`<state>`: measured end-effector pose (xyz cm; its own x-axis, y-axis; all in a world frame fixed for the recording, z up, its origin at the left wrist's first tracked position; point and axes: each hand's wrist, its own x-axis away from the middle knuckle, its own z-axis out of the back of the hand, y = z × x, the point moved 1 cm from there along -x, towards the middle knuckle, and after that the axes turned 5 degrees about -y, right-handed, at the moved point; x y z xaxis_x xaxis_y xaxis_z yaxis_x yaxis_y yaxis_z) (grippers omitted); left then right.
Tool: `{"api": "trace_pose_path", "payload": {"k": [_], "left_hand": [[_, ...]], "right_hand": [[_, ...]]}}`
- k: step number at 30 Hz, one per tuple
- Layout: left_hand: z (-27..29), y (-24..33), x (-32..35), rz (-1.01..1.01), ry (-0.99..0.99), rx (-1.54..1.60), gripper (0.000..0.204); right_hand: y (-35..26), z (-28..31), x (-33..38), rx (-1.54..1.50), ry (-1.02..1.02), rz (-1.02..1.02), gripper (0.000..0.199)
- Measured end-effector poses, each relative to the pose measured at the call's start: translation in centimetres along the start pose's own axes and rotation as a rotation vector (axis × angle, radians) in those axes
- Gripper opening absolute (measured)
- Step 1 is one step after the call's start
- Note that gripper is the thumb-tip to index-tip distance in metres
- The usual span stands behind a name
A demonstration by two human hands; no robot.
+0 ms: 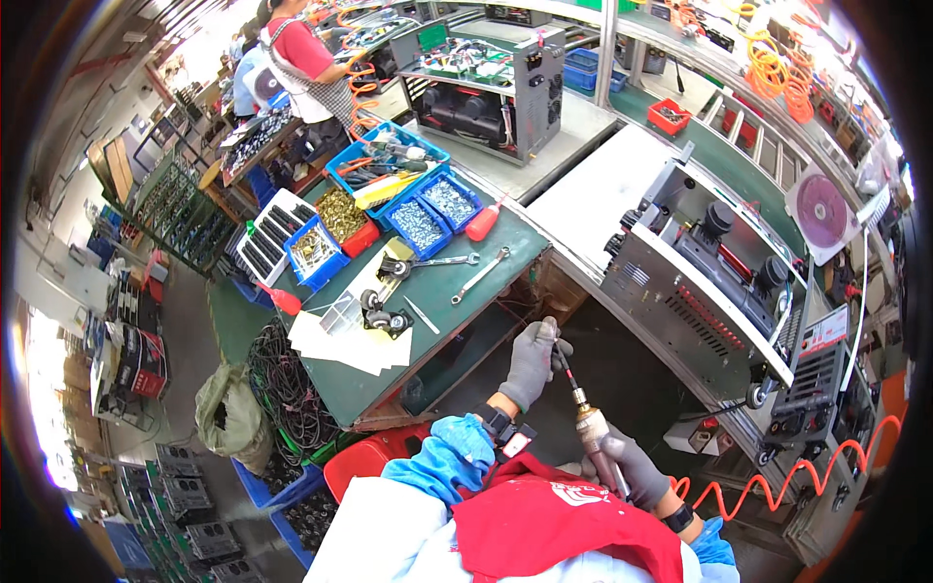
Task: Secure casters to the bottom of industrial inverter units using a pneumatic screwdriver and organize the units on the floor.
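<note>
My right hand (637,473), in a grey glove, is wrapped round the body of an air screwdriver (591,428) in front of my chest. The tool's bit points up and away to the left. At the bit's tip, my gloved left hand (528,369) is closed with thumb and fingers pinched together. A small dark piece shows there, too small to name. To the right of both hands, a grey metal machine housing (671,316) stands on the line, with dark cylindrical parts inside and casters below.
A green-topped table (442,316) at left carries wrenches (480,275), casters (384,316), papers and blue screw bins (418,225). An orange coiled hose (768,500) runs right. Beside me is a red stool (374,457). Another machine (486,97) and a person (301,58) are farther off.
</note>
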<state>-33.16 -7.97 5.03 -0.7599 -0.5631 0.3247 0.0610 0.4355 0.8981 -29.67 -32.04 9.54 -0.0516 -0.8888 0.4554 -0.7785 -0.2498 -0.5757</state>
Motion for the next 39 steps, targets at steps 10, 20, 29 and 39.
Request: {"api": "trace_pose_path", "payload": {"k": [10,20,29,39], "left_hand": [[3.9,0.1,0.8,0.031,0.161,0.297,0.037],[9.8,0.9,1.7,-0.037,0.064,0.225,0.034],[26.8,2.2,-6.1,-0.112,0.688,0.307,0.026],[32.3,0.5,-17.0,-0.034,0.840,-0.568,0.067]], "right_hand": [[0.0,-2.5,-3.8,0.165,0.052,-0.030,0.066],[-0.9,-4.9,-5.6,0.142,0.061,-0.086,0.063],[-1.0,-5.6,-6.2,0.148,0.143,-0.043,0.060],[2.2,-3.7,-4.9,-0.074,0.344,0.014,0.057]]}}
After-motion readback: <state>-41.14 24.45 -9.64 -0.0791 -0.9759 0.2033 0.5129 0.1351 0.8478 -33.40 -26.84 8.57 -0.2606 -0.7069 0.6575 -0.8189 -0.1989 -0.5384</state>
